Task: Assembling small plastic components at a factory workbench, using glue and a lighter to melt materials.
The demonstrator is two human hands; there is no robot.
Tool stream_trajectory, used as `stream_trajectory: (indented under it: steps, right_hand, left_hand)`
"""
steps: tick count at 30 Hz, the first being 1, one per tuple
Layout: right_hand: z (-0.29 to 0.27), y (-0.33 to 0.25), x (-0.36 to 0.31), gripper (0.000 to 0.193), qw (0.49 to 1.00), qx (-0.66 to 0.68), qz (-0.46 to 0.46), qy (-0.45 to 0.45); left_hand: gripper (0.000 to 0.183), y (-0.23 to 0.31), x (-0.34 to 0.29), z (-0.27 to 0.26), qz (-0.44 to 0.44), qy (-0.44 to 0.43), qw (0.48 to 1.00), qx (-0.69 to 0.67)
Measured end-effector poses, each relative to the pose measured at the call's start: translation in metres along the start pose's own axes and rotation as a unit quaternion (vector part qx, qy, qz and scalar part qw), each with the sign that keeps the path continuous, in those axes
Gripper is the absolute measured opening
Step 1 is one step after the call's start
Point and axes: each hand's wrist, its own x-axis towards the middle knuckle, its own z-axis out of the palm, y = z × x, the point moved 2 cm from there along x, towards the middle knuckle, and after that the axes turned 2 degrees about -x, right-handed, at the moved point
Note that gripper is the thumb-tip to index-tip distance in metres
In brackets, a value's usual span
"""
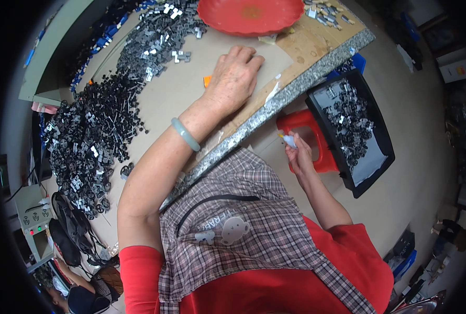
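Observation:
My left hand (pixel 235 78) rests on the table near its edge, fingers curled under. Whatever may be beneath those fingers is hidden. Close to its thumb side lies a small orange piece (pixel 207 81). Off the table's edge, my right hand (pixel 301 157) is closed around a small pale squeeze bottle (pixel 290 140) with a yellow tip, which points up and to the left. A red plastic stool (pixel 319 138) is just beyond the right hand. On it sits a black tray (pixel 379 141) of small black and silvery parts (pixel 348 120).
Heaps of black wheeled parts (pixel 86 141) and grey pieces (pixel 154 42) cover the table's left side. A red scalloped dish (pixel 251 18) stands at the far edge, beside cardboard (pixel 317 39) with small pieces on it. A speckled stone edge (pixel 275 97) borders the table. Another person (pixel 81 288) sits lower left.

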Motion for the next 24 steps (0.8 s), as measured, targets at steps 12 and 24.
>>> stream_trajectory:
  steps: [12,24]
  right_hand:
    - [-0.01,-0.007,-0.004,0.035,0.999,-0.002,0.002,0.037]
    - [-0.005,-0.009,-0.005,0.032,1.0,0.009,-0.005,0.018]
  left_hand:
    - [0.035,-0.008,0.044,0.034,-0.02,-0.033,0.997,0.063]
    - [0.029,-0.019,0.048,0.02,0.008,0.052,0.999,-0.006]
